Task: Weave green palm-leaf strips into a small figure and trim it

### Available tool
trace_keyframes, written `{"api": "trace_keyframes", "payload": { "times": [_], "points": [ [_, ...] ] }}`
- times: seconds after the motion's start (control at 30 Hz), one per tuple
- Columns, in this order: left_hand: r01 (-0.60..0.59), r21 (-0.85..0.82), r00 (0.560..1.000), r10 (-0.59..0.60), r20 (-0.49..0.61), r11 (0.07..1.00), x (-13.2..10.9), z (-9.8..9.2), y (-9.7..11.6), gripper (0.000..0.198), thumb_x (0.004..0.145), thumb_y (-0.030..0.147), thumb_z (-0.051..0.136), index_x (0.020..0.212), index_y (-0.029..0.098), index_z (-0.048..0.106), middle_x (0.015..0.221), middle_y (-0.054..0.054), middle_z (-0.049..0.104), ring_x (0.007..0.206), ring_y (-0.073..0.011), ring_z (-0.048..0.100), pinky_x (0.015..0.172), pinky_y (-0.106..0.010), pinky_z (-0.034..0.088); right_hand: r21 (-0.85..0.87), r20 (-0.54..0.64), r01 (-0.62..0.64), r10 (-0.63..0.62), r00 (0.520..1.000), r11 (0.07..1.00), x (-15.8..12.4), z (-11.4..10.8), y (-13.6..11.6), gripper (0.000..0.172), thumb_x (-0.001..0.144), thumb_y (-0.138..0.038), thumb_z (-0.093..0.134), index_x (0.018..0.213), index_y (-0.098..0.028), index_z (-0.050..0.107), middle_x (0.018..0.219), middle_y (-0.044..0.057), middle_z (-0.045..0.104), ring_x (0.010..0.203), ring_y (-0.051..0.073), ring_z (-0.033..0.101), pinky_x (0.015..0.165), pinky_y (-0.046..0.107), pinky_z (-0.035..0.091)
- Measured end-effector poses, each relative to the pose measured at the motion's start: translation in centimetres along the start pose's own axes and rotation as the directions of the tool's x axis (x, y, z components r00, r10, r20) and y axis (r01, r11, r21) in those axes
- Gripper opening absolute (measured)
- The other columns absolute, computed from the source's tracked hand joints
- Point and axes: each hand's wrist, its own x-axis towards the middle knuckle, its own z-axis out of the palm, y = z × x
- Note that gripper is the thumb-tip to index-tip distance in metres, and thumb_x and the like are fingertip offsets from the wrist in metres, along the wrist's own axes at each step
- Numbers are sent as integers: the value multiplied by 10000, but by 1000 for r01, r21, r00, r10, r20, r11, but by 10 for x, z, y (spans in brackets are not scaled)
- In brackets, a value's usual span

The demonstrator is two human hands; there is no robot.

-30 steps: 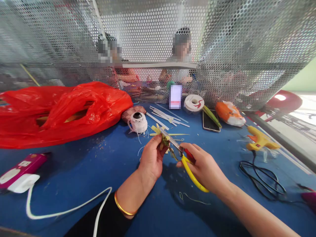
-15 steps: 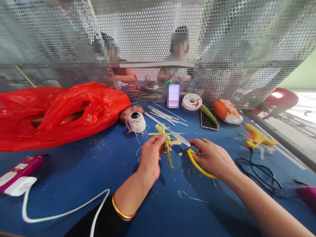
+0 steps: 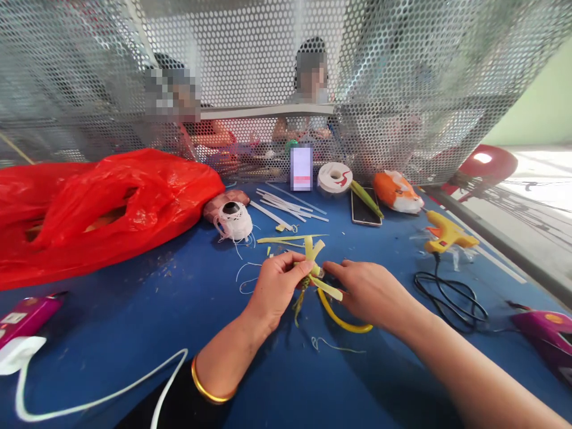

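Note:
My left hand [image 3: 279, 286] pinches a small woven piece of pale yellow-green leaf strips [image 3: 313, 268] between thumb and fingers. Several flat strip ends stick out at its top and right, and a thin tail hangs below. My right hand [image 3: 369, 292] is close against the piece on the right, fingers curled around scissors. Their yellow handle [image 3: 344, 319] shows below the fingers; the blades are mostly hidden behind the piece and hands. Behind the hands lie a loose leaf strip [image 3: 290, 239] and small scraps.
A red plastic bag [image 3: 170, 185] fills the left. Farther back are a thread ball [image 3: 235, 221], white sticks [image 3: 288, 205], a ribbon spool [image 3: 334, 177], and two phones, one upright [image 3: 301, 168]. A yellow glue gun [image 3: 449, 232] with its cord lies right. People sit behind the perforated screen [image 3: 250, 53].
My right hand has brought the scissors left, up to the woven piece. The piece has turned in my left hand, with its strip ends now pointing up and right. The view has shifted slightly.

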Motion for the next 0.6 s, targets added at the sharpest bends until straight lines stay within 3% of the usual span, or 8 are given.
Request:
{"api": "trace_keyframes", "payload": {
  "times": [0.37, 0.43, 0.47, 0.5, 0.53, 0.6],
  "points": [
    [-45, 83, 996, 39, 76, 996, 0, 1, -1, 121, 751, 276, 698, 745, 155, 694, 652, 0, 635, 596, -102, 543, 593, -222, 412, -51, 7, -59, 60, 998, 997, -2, -6, -1, 193, 894, -307, 574, 1017, -181, 653, 825, 77, 717, 709, 251, 691, 512, 295, 304],
    [-48, 72, 996, 42, 78, 996, 0, 1, -1, 108, 745, 262, 704, 738, 154, 694, 651, 2, 633, 596, -100, 541, 595, -219, 415, 61, -44, -80, 83, 996, 995, -1, -8, 1, 178, 911, -270, 534, 957, -178, 680, 849, 81, 706, 724, 227, 677, 541, 287, 345],
    [-46, 60, 996, 41, 82, 997, 0, 1, -1, 104, 740, 257, 709, 732, 154, 693, 655, 1, 635, 599, -100, 541, 597, -219, 419, 197, -86, -72, 91, 992, 978, 0, -9, 3, 187, 913, -257, 520, 946, -182, 688, 864, 74, 700, 737, 209, 666, 567, 282, 373],
    [-42, 43, 996, 38, 86, 998, 0, 1, 0, 104, 734, 255, 715, 725, 154, 692, 659, 0, 637, 599, -102, 541, 599, -220, 424, 381, -119, -40, 92, 989, 924, 1, -9, 4, 192, 910, -255, 517, 947, -187, 693, 873, 63, 695, 752, 192, 653, 597, 276, 401],
    [-36, 25, 996, 34, 88, 999, 0, 1, 0, 107, 728, 255, 721, 720, 153, 691, 661, -2, 639, 601, -104, 543, 601, -222, 430, 585, -134, 6, 89, 987, 811, 3, -9, 5, 195, 904, -270, 525, 957, -189, 694, 878, 52, 692, 766, 179, 640, 627, 271, 427],
    [-24, -6, 995, 24, 94, 1000, -2, 3, 2, 117, 722, 263, 728, 720, 152, 692, 667, -9, 646, 608, -112, 551, 613, -232, 446, 898, -119, 90, 41, 992, 430, 4, -7, 6, 216, 876, -335, 571, 981, -185, 686, 873, 34, 684, 771, 161, 618, 665, 266, 462]
  ]
}}
